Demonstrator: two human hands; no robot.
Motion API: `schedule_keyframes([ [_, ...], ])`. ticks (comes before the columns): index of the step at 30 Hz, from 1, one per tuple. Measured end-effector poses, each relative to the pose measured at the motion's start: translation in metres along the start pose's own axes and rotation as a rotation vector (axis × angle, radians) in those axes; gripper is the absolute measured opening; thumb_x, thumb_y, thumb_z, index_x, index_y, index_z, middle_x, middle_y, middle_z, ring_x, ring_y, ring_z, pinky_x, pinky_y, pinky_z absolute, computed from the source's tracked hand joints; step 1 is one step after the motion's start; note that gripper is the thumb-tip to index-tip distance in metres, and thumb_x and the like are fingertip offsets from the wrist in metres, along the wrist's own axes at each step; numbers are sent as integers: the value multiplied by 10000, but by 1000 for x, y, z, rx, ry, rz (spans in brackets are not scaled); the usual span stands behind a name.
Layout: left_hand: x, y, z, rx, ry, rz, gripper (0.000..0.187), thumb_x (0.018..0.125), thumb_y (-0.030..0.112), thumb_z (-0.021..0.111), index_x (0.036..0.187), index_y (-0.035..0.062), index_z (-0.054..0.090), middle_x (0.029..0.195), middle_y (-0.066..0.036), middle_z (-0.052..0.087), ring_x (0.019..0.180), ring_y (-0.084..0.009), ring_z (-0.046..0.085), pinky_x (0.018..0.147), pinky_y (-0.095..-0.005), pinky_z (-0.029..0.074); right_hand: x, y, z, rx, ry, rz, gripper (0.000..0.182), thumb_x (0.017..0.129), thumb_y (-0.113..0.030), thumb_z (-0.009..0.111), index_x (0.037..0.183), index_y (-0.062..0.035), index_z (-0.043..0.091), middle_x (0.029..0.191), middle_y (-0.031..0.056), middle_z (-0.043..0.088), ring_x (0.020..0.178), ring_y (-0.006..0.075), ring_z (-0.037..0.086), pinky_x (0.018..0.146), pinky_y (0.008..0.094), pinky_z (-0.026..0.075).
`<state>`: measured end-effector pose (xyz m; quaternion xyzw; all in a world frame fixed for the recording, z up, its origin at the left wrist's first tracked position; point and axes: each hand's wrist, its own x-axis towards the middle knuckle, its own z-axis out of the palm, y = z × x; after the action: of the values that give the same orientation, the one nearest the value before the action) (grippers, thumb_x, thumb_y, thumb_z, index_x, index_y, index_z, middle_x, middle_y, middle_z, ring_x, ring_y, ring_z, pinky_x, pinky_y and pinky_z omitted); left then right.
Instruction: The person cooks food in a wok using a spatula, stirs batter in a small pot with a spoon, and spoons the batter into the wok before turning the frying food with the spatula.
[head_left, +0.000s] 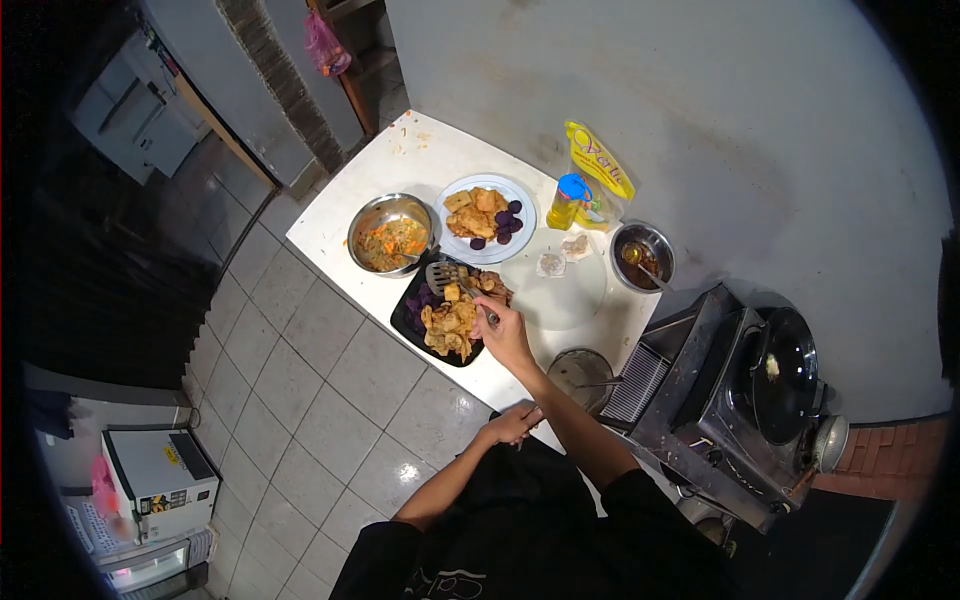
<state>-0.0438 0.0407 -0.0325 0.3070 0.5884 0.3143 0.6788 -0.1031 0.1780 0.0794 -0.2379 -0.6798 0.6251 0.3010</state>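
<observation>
My right hand point(500, 328) is closed around the handle of a slotted spatula point(445, 277), whose head lies over a black tray point(402, 325). In the tray are golden fried pieces point(450, 328) and purple pieces point(424, 299). My left hand point(512, 425) is at the table's near edge, beneath my right forearm. Its fingers are curled, and what they hold, if anything, is hidden. Just beyond the tray stands a white plate point(456, 253) with fried pieces and dark purple slices point(504, 222).
A steel bowl point(364, 262) of orange-flecked batter stands left on the white table point(345, 180). Right are an oil bottle point(563, 212), a yellow bag point(598, 160), a clear round lid or plate point(555, 300), a sauce bowl point(650, 232) and another bowl point(577, 372). A stove with a black wok point(790, 375) adjoins.
</observation>
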Motion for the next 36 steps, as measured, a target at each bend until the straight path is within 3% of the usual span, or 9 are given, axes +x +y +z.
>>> schedule_keyframes([
  [2, -6, 13, -2, -1, 3, 16, 574, 936, 584, 390, 791, 39, 502, 605, -36, 484, 450, -118, 473, 419, -267, 422, 0, -8, 0, -79, -47, -21, 175, 914, -33, 537, 1044, 63, 603, 676, 82, 620, 587, 132, 647, 542, 250, 536],
  [5, 0, 4, -2, -14, -12, 5, 522, 951, 536, 407, 792, 47, 496, 585, -26, 466, 444, -119, 466, 414, -273, 409, -5, -16, 0, -61, -44, -63, 162, 902, -50, 560, 1017, 58, 603, 699, 138, 628, 572, 162, 660, 500, 260, 501],
  [14, -6, 17, 4, -85, 45, 34, 492, 951, 525, 424, 788, 64, 472, 563, -10, 440, 420, -102, 413, 389, -270, 360, -10, -19, -17, 265, 165, 84, 184, 944, -29, 492, 1077, 70, 571, 690, 139, 621, 579, 175, 644, 538, 278, 556],
  [15, -9, 23, 4, -99, 64, 47, 493, 949, 531, 424, 792, 65, 470, 566, -10, 442, 419, -98, 407, 387, -269, 356, -11, -23, -23, 327, 204, 62, 197, 952, -56, 496, 1085, 73, 562, 716, 162, 621, 568, 183, 641, 533, 292, 559],
  [18, -3, 20, -1, 11, -23, -25, 458, 955, 530, 399, 995, 85, 498, 662, 12, 436, 479, -69, 398, 404, -211, 353, -21, -59, -53, 413, 357, 133, 225, 971, -107, 477, 1088, 67, 559, 716, 165, 619, 545, 186, 633, 532, 300, 561],
  [24, -10, 31, 6, -58, 58, -50, 603, 906, 628, 412, 889, 38, 538, 674, -5, 483, 419, -88, 387, 386, -242, 350, -75, -151, -134, 389, 650, 41, 289, 983, -183, 457, 1046, 79, 559, 672, 161, 621, 528, 187, 626, 526, 298, 536],
  [28, -4, 33, 15, -84, 20, -101, 608, 914, 627, 391, 921, 42, 558, 595, 6, 456, 424, -79, 395, 377, -236, 333, -137, -219, -193, 257, 934, -65, 283, 986, -178, 422, 1002, 62, 571, 641, 153, 605, 449, 182, 574, 435, 303, 505],
  [32, 5, 32, 44, -144, 142, 40, 563, 953, 564, 367, 746, 57, 500, 534, 2, 426, 383, -94, 393, 345, -239, 309, -209, -256, -237, 107, 1162, -210, 330, 997, -255, 387, 1008, 42, 530, 603, 112, 576, 418, 141, 524, 396, 272, 473],
  [36, 11, 50, 69, -216, 222, -8, 549, 953, 565, 365, 709, 83, 461, 519, 5, 411, 375, -101, 395, 321, -240, 284, -268, -267, -285, 60, 1396, -305, 333, 992, -283, 440, 989, 33, 546, 590, 108, 571, 399, 122, 495, 381, 266, 463],
])
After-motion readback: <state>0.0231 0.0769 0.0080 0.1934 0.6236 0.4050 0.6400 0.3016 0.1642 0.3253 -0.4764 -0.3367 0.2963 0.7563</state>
